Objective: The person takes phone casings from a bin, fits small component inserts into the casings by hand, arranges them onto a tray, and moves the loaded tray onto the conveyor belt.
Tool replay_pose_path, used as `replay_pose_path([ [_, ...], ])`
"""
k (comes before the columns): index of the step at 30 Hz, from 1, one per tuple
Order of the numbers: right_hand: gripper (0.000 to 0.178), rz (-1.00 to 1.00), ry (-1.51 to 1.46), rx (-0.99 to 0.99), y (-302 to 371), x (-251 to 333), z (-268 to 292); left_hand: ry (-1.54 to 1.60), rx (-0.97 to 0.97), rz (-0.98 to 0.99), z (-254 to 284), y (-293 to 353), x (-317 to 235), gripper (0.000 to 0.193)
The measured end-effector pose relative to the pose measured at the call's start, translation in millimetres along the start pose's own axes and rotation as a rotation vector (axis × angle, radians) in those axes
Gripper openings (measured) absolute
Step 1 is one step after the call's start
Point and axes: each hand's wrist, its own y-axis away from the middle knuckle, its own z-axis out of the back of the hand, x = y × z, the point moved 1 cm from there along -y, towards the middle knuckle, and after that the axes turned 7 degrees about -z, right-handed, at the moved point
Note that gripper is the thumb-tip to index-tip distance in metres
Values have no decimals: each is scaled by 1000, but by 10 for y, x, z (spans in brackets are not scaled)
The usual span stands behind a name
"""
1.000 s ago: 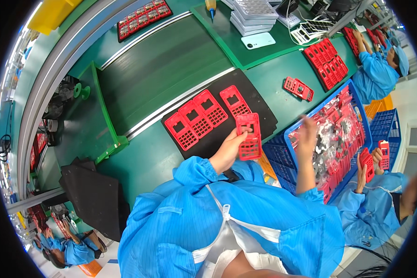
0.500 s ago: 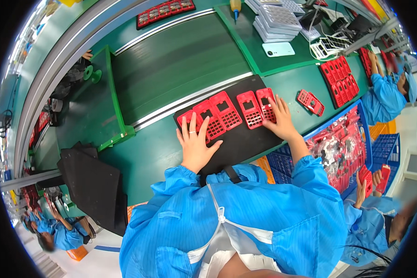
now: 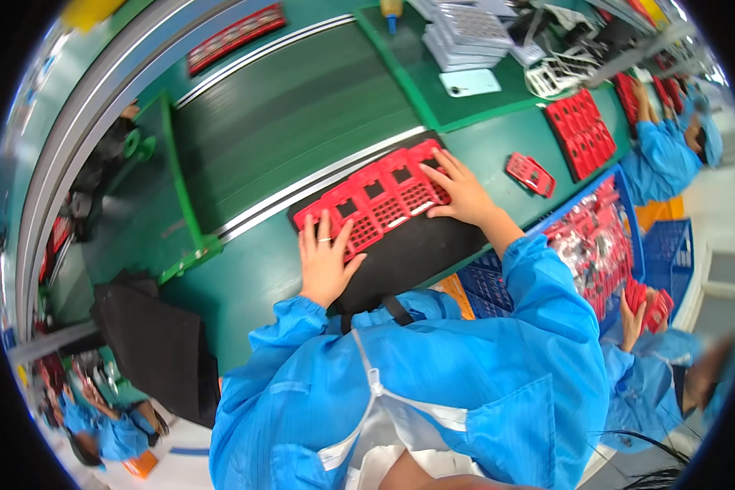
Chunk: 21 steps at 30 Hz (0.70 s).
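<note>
Several red plastic phone casings (image 3: 376,196) with screen windows and keypad holes stand side by side in one row, lying flat on a black mat (image 3: 420,245). My left hand (image 3: 327,261), a ring on one finger, lies with spread fingers over the lower part of the leftmost casings. At the row's other end my right hand (image 3: 464,194) rests its spread fingers on the rightmost casing, partly covering it. Neither hand lifts anything; the casings look in contact with each other.
Beyond the mat runs a green conveyor belt (image 3: 294,122). To the right are loose red casings (image 3: 531,174), a red casing stack (image 3: 581,135), a pale blue phone (image 3: 469,82), and a blue crate (image 3: 639,237) of bagged red parts. Black sheets (image 3: 151,343) lie left. Co-workers sit on both sides.
The gap between the left and right groups of casings has closed, and they now form one continuous row. My hands still lie at its two ends. The whole view has shifted slightly.
</note>
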Motion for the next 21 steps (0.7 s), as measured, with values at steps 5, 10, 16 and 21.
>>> replay_pose_path([
  [5, 77, -462, 43, -595, 70, -1135, 117, 126, -159, 85, 237, -102, -120, 63],
  [10, 89, -914, 381, -127, 849, -1943, 391, 241, -248, 77, 459, 104, -279, 56],
  [16, 79, -970, 235, 12, 880, -1820, 569, 346, -213, -18, 457, 203, -265, 45],
  [21, 73, -901, 230, -48, 681, -1671, 396, 396, -221, -89, 636, 96, -444, 37],
])
